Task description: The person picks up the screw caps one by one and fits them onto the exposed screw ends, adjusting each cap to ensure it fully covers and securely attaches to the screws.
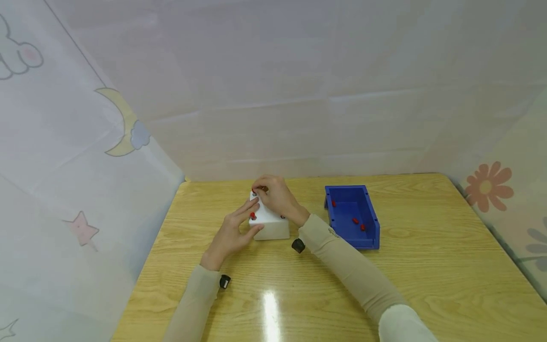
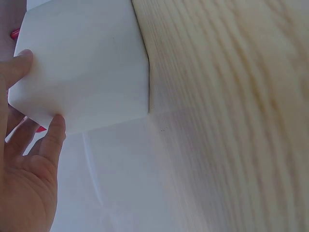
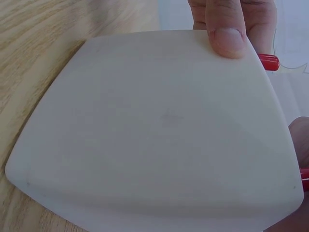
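A white box [image 1: 273, 230] with sloping sides stands on the table, small red caps on its top corners. My left hand [image 1: 232, 232] holds its left side, thumb against the front face and fingers at the left and top; the left wrist view shows this hand [image 2: 31, 179] beside the box [image 2: 91, 67]. My right hand [image 1: 275, 194] reaches over the top and pinches a red cap at the far left corner, mostly hidden by the fingertips. Another red cap [image 1: 252, 215] stands upright at the near left corner. In the right wrist view, a red cap [image 3: 269, 62] sticks out past the left thumb.
Right of the box stands a blue bin [image 1: 373, 223] holding several loose red caps [image 1: 355, 221]. The wooden table [image 1: 427, 266] meets a pale cloth backdrop [image 1: 299, 118] behind and at the sides. My right forearm crosses close to the bin's near left corner.
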